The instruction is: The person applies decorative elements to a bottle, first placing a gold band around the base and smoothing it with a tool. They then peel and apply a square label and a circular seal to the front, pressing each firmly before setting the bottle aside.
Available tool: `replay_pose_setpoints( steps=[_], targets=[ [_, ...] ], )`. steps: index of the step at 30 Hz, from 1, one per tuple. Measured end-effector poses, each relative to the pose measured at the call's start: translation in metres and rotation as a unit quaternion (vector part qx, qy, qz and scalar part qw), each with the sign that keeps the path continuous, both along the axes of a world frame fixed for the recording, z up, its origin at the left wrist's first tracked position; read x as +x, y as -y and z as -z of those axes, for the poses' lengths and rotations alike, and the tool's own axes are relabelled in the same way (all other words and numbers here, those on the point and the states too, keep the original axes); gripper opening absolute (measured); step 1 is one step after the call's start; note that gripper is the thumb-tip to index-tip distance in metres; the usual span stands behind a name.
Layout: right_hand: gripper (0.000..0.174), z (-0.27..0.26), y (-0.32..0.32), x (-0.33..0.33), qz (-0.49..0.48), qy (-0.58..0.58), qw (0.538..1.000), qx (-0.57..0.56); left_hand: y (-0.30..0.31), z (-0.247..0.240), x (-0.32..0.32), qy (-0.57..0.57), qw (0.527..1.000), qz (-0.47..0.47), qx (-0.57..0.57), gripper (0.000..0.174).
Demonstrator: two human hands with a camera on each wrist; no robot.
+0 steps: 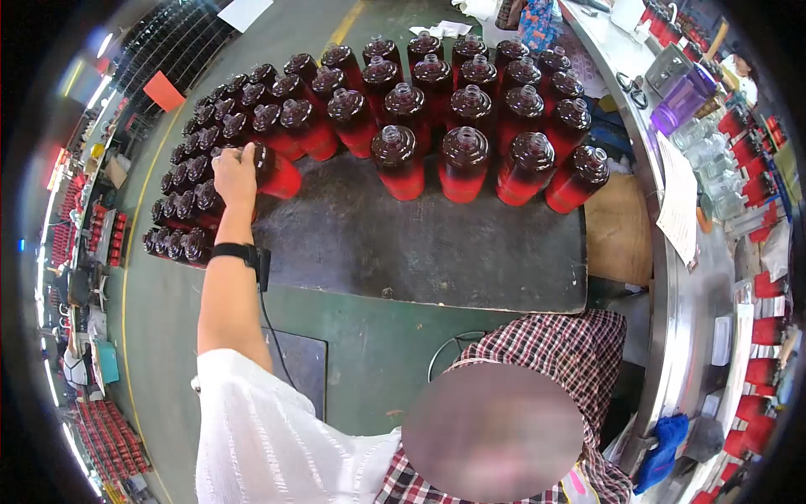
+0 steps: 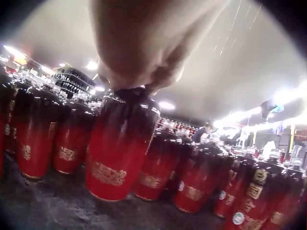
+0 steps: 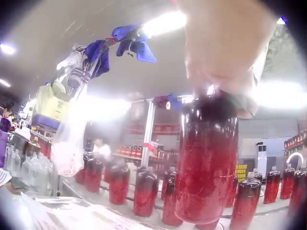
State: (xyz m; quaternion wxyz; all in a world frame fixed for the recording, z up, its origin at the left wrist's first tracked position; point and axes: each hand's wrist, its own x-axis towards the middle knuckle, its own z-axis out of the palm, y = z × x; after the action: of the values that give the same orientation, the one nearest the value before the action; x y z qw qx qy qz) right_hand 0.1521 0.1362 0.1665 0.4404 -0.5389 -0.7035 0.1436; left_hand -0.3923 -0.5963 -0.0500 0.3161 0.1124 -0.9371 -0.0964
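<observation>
My left hand (image 1: 235, 175) reaches out to the far left of the dark board and grips a red glass bottle (image 1: 280, 178) with a black shoulder by its top. In the left wrist view the hand (image 2: 144, 48) comes down from above, and the bottle (image 2: 115, 153) below it leans slightly, gold print near its base. My right hand (image 3: 225, 48) appears only in the right wrist view, holding another red-and-black bottle (image 3: 206, 158) from above by its neck. That bottle hangs upright in front of a row of similar ones, and the fingers are partly hidden.
Several rows of matching bottles (image 1: 395, 155) stand along the far side of the dark board (image 1: 403, 244). A metal counter (image 1: 714, 277) runs along the right, with a paper sheet (image 1: 676, 202), a purple container (image 1: 684, 101) and clear glass bottles (image 1: 718, 172) on it.
</observation>
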Motion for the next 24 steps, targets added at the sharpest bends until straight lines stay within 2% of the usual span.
replay_pose_setpoints(
  steps=[4, 7, 13, 14, 15, 16, 17, 18, 19, 20, 21, 22, 23, 24],
  targets=[
    [0.054, -0.055, -0.003, 0.004, 0.052, -0.003, 0.998, -0.02, 0.005, 0.011, -0.023, 0.076, 0.996, -0.037, -0.018, 0.046],
    [0.053, -0.076, -0.004, 0.014, 0.077, 0.005, 0.997, -0.019, 0.011, 0.019, -0.035, 0.065, 0.996, -0.067, 0.009, 0.05],
    [0.042, -0.09, -0.091, 0.052, 0.039, 0.092, 0.991, 0.091, 0.012, 0.01, -0.048, 0.149, 0.979, -0.131, -0.035, 0.059],
    [0.041, -0.095, -0.116, 0.063, 0.026, 0.117, 0.986, 0.114, -0.016, -0.005, -0.035, 0.138, 0.965, -0.199, -0.099, 0.061],
    [0.039, -0.097, -0.139, 0.083, 0.017, 0.139, 0.981, 0.133, -0.034, -0.02, -0.025, 0.112, 0.973, -0.161, -0.12, 0.063],
    [0.038, -0.098, -0.165, 0.107, 0.007, 0.165, 0.975, 0.147, -0.046, -0.012, -0.027, -0.019, 0.982, -0.115, -0.151, 0.059],
    [0.036, -0.094, -0.191, 0.134, -0.007, 0.185, 0.97, 0.155, -0.067, -0.014, -0.033, -0.071, 0.985, -0.048, -0.152, 0.054],
    [0.035, -0.093, -0.211, 0.156, -0.024, 0.204, 0.966, 0.157, -0.1, -0.022, -0.032, -0.127, 0.979, 0.071, -0.144, 0.05],
    [0.033, -0.091, -0.219, 0.178, -0.042, 0.208, 0.965, 0.155, -0.139, -0.032, -0.028, -0.143, 0.961, 0.233, -0.037, 0.048],
    [0.032, -0.088, -0.227, 0.2, -0.086, 0.193, 0.964, 0.159, -0.188, -0.036, -0.017, -0.148, 0.921, 0.356, 0.052, 0.042],
    [0.034, -0.091, -0.103, 0.117, 0.014, 0.28, 0.948, 0.152, -0.257, -0.05, 0.025, -0.102, 0.881, 0.425, 0.182, 0.034],
    [0.037, -0.082, -0.086, 0.115, -0.025, 0.182, 0.972, 0.148, -0.307, -0.056, 0.051, -0.043, 0.794, 0.544, 0.269, 0.031],
    [0.039, -0.09, -0.063, 0.1, -0.083, 0.181, 0.974, 0.104, -0.352, -0.068, 0.089, 0.025, 0.747, 0.605, 0.274, 0.031],
    [0.037, -0.085, -0.033, 0.082, -0.081, 0.154, 0.979, 0.105, -0.413, -0.083, 0.137, 0.055, 0.621, 0.711, 0.327, 0.032]
  ],
)
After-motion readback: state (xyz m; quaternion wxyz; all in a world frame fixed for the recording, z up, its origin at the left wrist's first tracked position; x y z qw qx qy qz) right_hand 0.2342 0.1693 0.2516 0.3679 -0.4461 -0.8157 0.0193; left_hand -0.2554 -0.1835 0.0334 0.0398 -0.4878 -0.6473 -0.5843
